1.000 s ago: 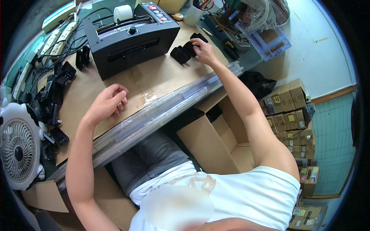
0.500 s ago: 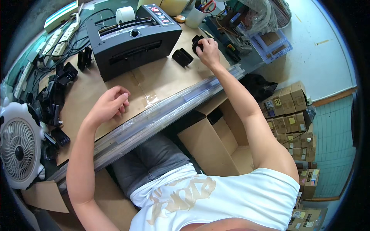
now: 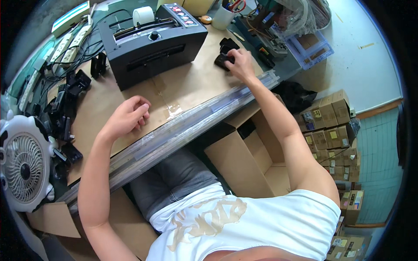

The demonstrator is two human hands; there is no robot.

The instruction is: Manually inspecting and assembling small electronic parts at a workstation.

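My right hand point(image 3: 241, 66) is at the far right of the brown-topped workbench, its fingers closed on a small black plastic piece point(image 3: 223, 62). Just behind that lies another black plastic piece point(image 3: 229, 44), touching or almost touching it. Near the bench's front edge rests my left hand point(image 3: 126, 116), its fingers loosely curled and nothing seen in them. Between the hands and farther back stands a black tape dispenser machine point(image 3: 154, 56) with a white roll on top.
Several black plastic parts point(image 3: 61, 104) pile up at the left, beside a white fan point(image 3: 26, 167). Power strips point(image 3: 74, 48) and cables lie behind them. A pen cup point(image 3: 223, 18) stands at the back. Below the bench edge is an open cardboard box point(image 3: 237, 161); stacked cartons point(image 3: 326, 113) stand right.
My right hand has come slightly nearer and off the rear black piece. The black piece that lay to its left is now in its fingers, farther right. My left hand stays about where it was.
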